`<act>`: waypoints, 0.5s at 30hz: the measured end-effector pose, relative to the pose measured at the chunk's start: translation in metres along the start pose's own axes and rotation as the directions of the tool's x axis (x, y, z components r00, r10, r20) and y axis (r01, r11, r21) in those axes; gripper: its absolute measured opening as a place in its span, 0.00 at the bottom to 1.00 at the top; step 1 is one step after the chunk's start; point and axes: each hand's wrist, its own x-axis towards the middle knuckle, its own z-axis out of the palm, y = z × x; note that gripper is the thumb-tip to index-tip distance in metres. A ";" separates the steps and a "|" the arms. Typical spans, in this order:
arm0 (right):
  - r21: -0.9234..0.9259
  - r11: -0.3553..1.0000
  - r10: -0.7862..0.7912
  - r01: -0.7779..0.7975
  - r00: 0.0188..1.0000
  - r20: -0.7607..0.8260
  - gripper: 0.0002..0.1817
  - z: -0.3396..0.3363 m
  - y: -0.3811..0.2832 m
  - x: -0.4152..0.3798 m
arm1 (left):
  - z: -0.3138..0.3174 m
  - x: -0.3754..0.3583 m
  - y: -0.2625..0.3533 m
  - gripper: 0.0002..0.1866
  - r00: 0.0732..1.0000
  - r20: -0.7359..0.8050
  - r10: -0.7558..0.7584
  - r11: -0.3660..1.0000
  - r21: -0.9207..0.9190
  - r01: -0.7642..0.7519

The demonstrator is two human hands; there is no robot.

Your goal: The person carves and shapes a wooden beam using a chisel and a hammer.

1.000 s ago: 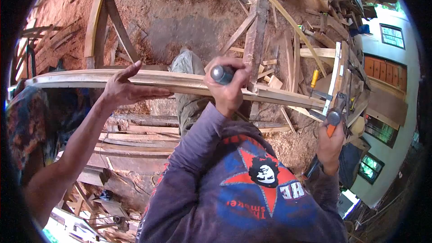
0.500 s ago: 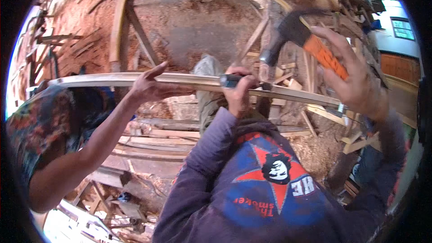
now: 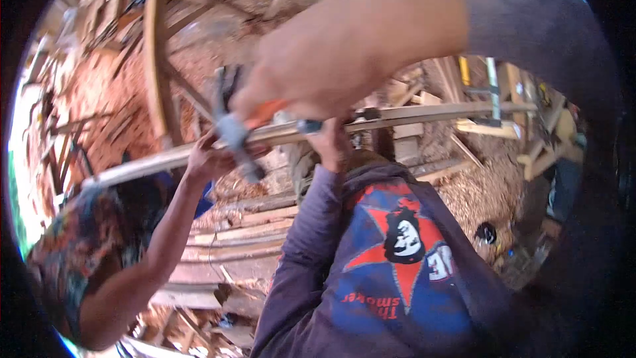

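Note:
Across the view runs a long wooden strip (image 3: 424,116). My left hand (image 3: 331,142) is closed at the strip, around a dark round-ended hand tool (image 3: 309,126); its far end is partly hidden. My right hand (image 3: 298,79), smeared by motion, grips the orange handle of a claw hammer (image 3: 232,129). The hammer's head hangs over the left part of the strip, in front of another person's hand (image 3: 211,159). That hand supports the strip from below, left of my left hand.
The other person's patterned shirt (image 3: 106,225) fills the lower left. Wooden trestle posts (image 3: 156,73) stand behind the strip. Boards (image 3: 245,232) lie beneath, and wood shavings (image 3: 464,199) cover the ground at right. A clamp-like metal piece (image 3: 493,93) sits near the strip's right end.
My right hand has swung the hammer from the upper right across to the left. My left hand and the strip remain held; the view has shifted slightly.

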 end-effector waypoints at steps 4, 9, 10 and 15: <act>-0.004 0.999 0.044 -0.044 0.994 0.102 0.18 0.016 0.007 -0.008 | 0.006 -0.001 0.004 0.03 0.997 -0.005 -0.075 0.988 -0.133 0.073; 0.050 0.994 -0.096 0.095 0.995 0.025 0.14 0.022 0.022 0.011 | -0.001 0.005 0.002 0.04 0.997 0.051 -0.064 0.980 -0.187 0.073; 0.059 0.994 -0.091 0.090 0.996 0.019 0.14 0.021 0.017 0.013 | -0.002 0.005 0.006 0.05 0.994 0.081 -0.076 0.971 -0.220 0.092; 0.056 0.998 -0.044 0.039 0.995 0.092 0.14 0.036 0.027 0.015 | -0.016 0.006 -0.002 0.08 0.987 0.122 -0.108 0.965 -0.224 0.133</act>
